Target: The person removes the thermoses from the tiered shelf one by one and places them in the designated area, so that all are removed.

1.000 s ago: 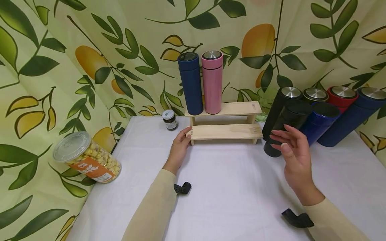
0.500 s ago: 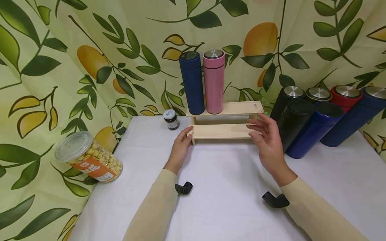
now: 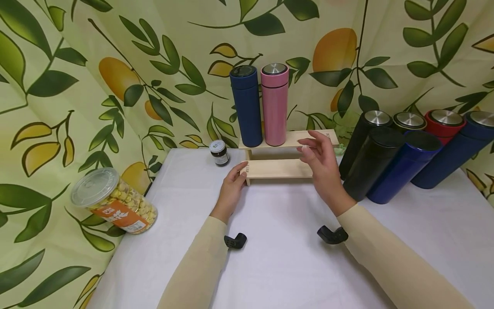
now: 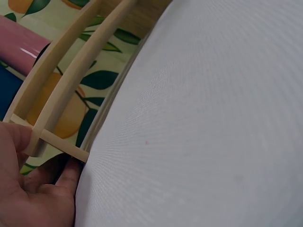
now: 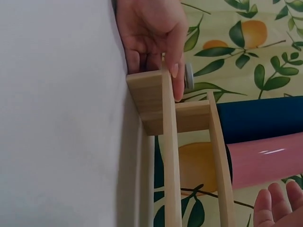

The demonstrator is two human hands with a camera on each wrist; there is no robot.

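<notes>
A two-step wooden rack (image 3: 278,169) stands at the back of the table. Its left end is held by my left hand (image 3: 230,189), with the thumb and fingers around the lower step's edge, as the left wrist view (image 4: 40,189) also shows. On the upper step stand a dark blue thermos bottle (image 3: 246,109) and, to its right, a pink thermos bottle (image 3: 275,107). My right hand (image 3: 325,171) is raised over the rack's right part, fingers loosely bent with nothing in them, to the right of the pink bottle. It hides the lower step's right end.
At the right stand several more bottles: black ones (image 3: 372,165), a bright blue one (image 3: 405,167), a red one (image 3: 444,124) and a navy one (image 3: 455,150). A small dark jar (image 3: 219,153) is left of the rack. A snack tub (image 3: 115,201) stands farther left. A green glass (image 3: 344,124) is behind.
My right hand has moved left, from in front of the black bottles to over the rack's right part. My left hand has stayed on the rack's left end.
</notes>
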